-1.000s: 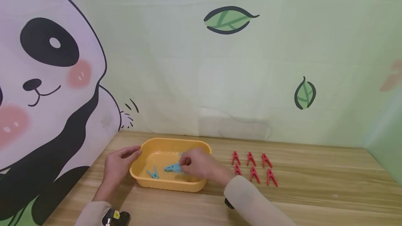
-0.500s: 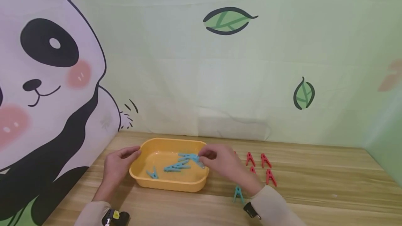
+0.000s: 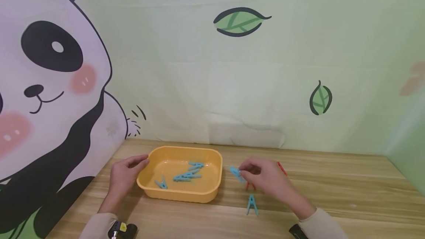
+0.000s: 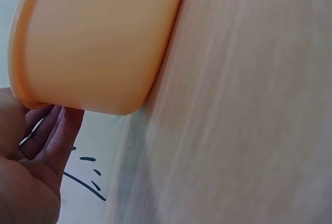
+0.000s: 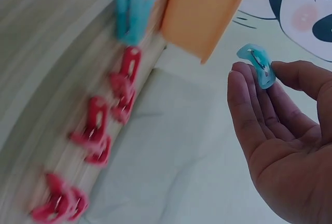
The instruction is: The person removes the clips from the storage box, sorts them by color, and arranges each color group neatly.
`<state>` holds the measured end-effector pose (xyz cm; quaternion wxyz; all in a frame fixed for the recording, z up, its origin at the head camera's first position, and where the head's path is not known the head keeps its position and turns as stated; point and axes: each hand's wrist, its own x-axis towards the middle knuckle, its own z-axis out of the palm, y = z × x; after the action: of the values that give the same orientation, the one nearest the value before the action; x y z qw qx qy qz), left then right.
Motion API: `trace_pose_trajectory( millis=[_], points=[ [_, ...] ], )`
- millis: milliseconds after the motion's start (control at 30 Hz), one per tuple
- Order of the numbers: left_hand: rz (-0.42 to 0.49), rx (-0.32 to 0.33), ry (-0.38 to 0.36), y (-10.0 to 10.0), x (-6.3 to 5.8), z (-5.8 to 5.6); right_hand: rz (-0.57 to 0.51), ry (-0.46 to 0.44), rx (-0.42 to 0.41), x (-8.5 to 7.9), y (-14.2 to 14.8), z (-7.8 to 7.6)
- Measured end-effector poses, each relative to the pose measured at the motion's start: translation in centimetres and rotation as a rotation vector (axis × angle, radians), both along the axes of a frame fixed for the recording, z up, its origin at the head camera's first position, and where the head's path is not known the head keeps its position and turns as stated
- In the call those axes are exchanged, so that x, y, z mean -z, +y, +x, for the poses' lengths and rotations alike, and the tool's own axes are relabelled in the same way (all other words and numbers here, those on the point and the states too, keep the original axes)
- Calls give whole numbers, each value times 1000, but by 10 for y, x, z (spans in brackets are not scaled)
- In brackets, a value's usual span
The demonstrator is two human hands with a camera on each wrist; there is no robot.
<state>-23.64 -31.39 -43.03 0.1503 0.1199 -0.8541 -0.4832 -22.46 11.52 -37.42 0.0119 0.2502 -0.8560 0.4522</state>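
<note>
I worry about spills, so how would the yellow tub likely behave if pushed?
The yellow tub would probably slide rather than tip, being wide, low and flat on the table. Its thin, smooth walls suggest light, fairly stiff plastic. The blue pegs inside lie scattered, so they'd likely shift with a sharp push.

The bare left-hand grip [image 3: 123, 174] pinches with thumb [image 3: 143, 163] and bent fingers [image 4: 58, 138]; the bare right-hand grip [image 3: 267, 178], palm cupped, pinches between thumb and fingertips [image 5: 239, 73]. Cream fabric sleeves [image 3: 321, 225] stop short of both wrists [image 3: 300, 205].
</note>
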Motion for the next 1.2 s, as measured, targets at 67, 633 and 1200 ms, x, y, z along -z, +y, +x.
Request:
trace_pose_trajectory(
  millis=[67,633,1200],
  points=[
    [4,0,-1,0,0,0,0,-5,9,1,8,2],
    [17,2,2,0,1,0,148,-68,56,20,58,14],
    [11,9,-7,1,-1,2,220,-111,-46,38,87,13]
  ],
)
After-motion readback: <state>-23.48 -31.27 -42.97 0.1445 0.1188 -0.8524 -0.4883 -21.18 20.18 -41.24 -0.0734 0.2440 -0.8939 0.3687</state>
